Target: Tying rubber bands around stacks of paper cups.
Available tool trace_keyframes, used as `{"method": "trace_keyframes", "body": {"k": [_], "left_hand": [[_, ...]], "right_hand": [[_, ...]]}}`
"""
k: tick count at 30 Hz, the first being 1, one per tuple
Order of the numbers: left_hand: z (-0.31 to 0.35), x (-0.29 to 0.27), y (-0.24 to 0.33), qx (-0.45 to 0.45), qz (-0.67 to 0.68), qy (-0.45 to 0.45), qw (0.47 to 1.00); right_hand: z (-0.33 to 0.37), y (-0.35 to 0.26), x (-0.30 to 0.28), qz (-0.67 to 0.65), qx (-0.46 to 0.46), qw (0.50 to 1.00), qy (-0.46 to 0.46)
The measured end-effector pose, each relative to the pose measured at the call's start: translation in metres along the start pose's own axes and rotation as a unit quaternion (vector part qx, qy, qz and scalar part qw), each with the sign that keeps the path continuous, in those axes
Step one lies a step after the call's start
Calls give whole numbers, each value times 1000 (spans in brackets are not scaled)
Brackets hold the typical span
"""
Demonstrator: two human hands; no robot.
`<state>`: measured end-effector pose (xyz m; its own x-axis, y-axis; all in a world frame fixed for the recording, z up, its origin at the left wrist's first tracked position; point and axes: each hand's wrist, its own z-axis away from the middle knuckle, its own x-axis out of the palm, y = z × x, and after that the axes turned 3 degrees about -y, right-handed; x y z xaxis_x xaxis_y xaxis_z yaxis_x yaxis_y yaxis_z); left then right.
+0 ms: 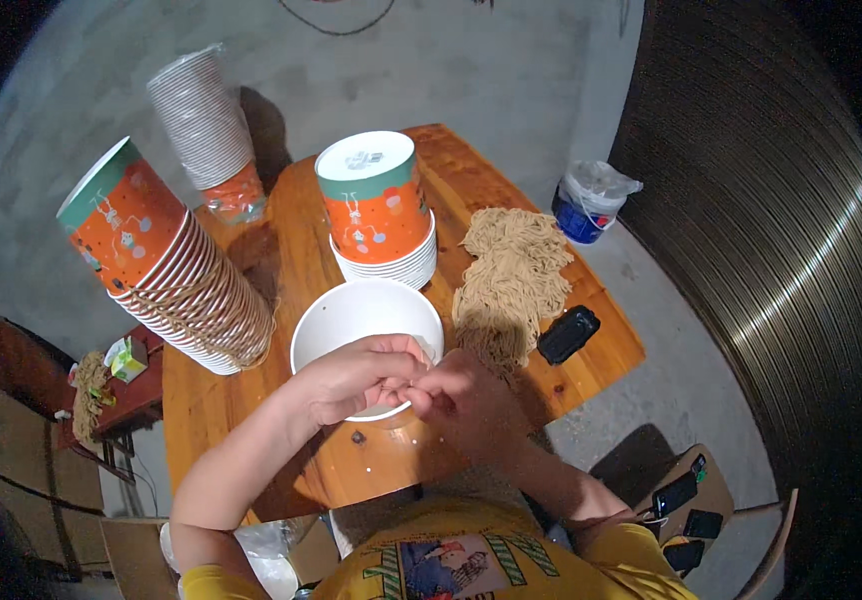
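Observation:
My left hand (366, 375) and my right hand (466, 395) meet over the near right rim of a white paper bucket (336, 325), which stands open side up. Both hands are closed, fingertips pinched together. Something small and pale shows by the left fingertips, too small to name. Just beyond the right hand lies a pile of tan cords (511, 270). Behind the white bucket is a short upside-down stack of orange and green paper buckets (376, 215). A taller leaning stack of the same buckets (166, 260) stands at the left, with tan cords draped over its rims.
The wooden table (301, 490) carries all this. A black tray (569, 335) lies right of the cords. Bagged buckets (201, 120) stand by the wall. A blue and white pail (591, 205) sits on the floor. Phones (676, 493) lie on a chair at the lower right.

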<state>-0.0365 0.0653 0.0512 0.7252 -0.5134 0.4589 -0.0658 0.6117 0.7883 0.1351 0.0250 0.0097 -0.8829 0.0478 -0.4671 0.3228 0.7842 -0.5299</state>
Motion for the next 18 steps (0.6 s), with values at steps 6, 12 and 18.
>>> {"method": "trace_keyframes", "body": {"k": [6, 12, 18], "left_hand": [[4, 6, 2, 12, -22, 21, 999], [8, 2, -4, 82, -179, 84, 977], [14, 27, -5, 307, -606, 181, 711]], "right_hand": [[16, 17, -2, 7, -15, 1000, 11], [25, 17, -14, -212, 283, 935, -27], [17, 25, -15, -195, 241, 951, 6]]}}
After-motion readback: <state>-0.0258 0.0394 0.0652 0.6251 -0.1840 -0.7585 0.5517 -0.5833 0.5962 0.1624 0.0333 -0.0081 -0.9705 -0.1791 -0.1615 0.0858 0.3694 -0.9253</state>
